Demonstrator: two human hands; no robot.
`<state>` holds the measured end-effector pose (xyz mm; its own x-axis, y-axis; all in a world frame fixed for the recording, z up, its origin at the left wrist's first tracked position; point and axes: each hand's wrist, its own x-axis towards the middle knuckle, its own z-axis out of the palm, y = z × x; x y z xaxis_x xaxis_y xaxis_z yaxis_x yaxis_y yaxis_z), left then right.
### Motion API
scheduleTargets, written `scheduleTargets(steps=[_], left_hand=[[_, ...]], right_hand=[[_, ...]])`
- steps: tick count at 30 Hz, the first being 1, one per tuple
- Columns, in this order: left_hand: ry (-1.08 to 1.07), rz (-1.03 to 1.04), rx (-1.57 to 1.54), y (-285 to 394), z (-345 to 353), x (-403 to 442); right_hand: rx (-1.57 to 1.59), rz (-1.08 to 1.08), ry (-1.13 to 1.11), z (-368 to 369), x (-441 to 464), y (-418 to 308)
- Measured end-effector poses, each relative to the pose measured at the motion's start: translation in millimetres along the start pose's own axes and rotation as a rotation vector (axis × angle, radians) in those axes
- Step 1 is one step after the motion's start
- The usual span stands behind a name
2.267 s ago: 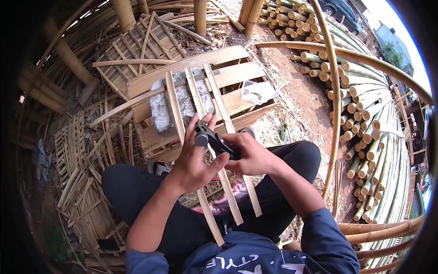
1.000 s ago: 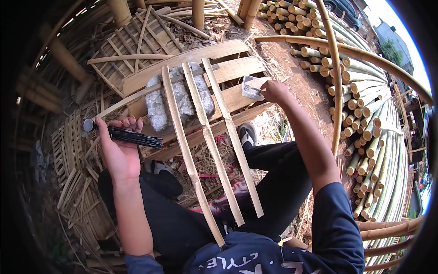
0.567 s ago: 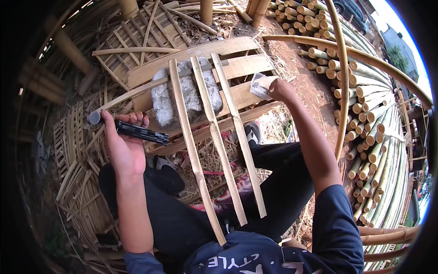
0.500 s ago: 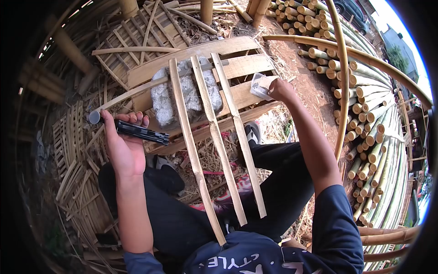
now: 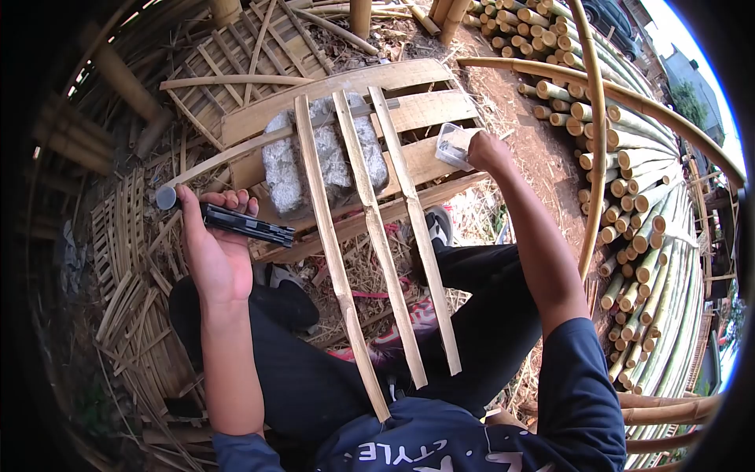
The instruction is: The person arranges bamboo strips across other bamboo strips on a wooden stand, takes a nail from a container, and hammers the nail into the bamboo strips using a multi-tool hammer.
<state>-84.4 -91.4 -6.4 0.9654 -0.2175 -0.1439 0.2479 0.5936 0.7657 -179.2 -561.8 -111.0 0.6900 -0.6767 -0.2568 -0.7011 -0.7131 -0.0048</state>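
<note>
My left hand (image 5: 222,263) lies palm up with its fingers curled round a black, elongated tool (image 5: 250,226). A round grey disc (image 5: 165,197) shows by the thumb; whether it belongs to the tool I cannot tell. My right hand (image 5: 489,152) is closed at the right side of a small clear plastic box (image 5: 454,148), fingertips hidden at its edge. The box sits on the wooden planks (image 5: 421,151). Three split bamboo strips (image 5: 340,275), (image 5: 377,236), (image 5: 421,228) stretch from over my lap across a grey concrete block (image 5: 287,177), with another strip (image 5: 228,157) crosswise under them.
Cut bamboo poles (image 5: 645,228) are stacked at the right, behind a bent bamboo pole (image 5: 595,157). Slatted bamboo panels (image 5: 224,67) lie at the back left, and woven slats (image 5: 122,236) at the left. Straw and scraps cover the ground round my legs (image 5: 307,354).
The view has shifted slightly. My right hand remains at the plastic box, its wrist turned a little, and my left hand holds the black tool in nearly the same place.
</note>
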Motion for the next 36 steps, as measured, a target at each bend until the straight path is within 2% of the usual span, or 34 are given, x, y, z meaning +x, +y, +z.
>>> scheduleTargets(steps=[15,24,27,30,33,36], left_hand=[[-0.014,-0.004,0.018,-2,4,-2],[-0.023,-0.015,0.019,-1,5,-3],[-0.005,-0.008,0.02,-1,6,-3],[-0.01,-0.006,0.022,-2,6,-3],[-0.024,-0.015,0.024,-2,6,-3],[-0.032,-0.032,0.025,-1,5,-4]], right_hand=[[-0.046,-0.003,0.018,-1,-3,-3],[-0.007,-0.132,0.06,-6,-11,-2],[0.036,-0.192,0.093,-15,-18,-10],[0.016,-0.408,0.3,-17,-23,-19],[-0.09,-0.537,0.417,-10,-28,-33],[-0.112,-0.56,0.39,-2,-18,-33]])
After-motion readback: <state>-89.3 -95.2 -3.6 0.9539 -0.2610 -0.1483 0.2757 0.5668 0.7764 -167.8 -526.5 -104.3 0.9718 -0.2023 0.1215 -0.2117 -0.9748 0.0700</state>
